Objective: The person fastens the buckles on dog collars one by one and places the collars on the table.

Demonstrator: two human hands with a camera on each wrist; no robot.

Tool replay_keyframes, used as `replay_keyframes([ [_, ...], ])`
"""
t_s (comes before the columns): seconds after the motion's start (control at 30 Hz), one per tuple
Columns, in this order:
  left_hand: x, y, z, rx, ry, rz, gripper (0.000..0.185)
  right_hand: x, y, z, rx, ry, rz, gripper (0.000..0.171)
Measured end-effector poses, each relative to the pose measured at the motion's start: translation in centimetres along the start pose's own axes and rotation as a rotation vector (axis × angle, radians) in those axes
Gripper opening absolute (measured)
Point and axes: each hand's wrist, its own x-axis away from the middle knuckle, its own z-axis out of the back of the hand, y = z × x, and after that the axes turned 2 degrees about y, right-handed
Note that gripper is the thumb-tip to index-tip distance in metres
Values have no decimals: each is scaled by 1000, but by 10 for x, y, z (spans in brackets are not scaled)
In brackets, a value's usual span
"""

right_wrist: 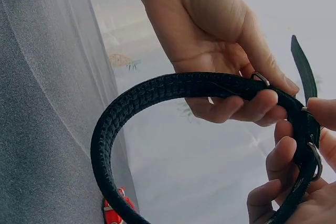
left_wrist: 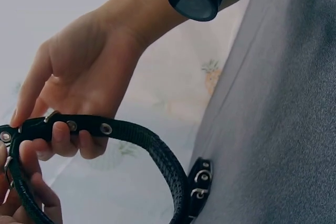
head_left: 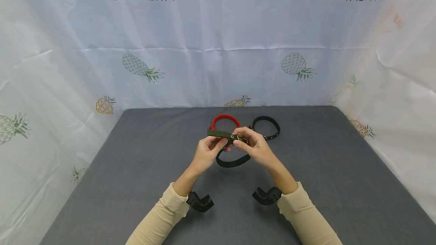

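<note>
Both hands hold one dark collar with an olive-green strap face [head_left: 219,134], its loop [head_left: 233,162] hanging below them. My left hand [head_left: 206,153] pinches it on the left, near the strap's free end [right_wrist: 303,69]. On the other side my right hand [head_left: 256,146] grips the collar by its buckle and metal ring [right_wrist: 315,161]. In the left wrist view, metal eyelets [left_wrist: 106,129] line the strap and the right hand [left_wrist: 84,77] holds that stretch between thumb and fingers. The left hand [right_wrist: 210,51] supports the padded band in the right wrist view.
A red collar [head_left: 226,116] lies behind the hands on the grey table [head_left: 143,177]. To its right is a black collar [head_left: 274,122] with metal studs. White pineapple-print curtains [head_left: 218,75] enclose the table's back and sides. Each wrist carries a black camera mount [head_left: 200,202].
</note>
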Motion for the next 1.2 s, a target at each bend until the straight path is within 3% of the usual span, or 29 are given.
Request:
replay_keyframes([
  [0.37,0,1,-4,-121,54,-46,28,-1,-1,-7,-66,-27,43,24],
  [0.6,0,2,-3,-98,50,-61,24,-1,-1,-9,-95,-34,14,25],
  [1.2,1,5,1,-71,6,48,29,1,-3,-10,-118,-61,-39,27],
])
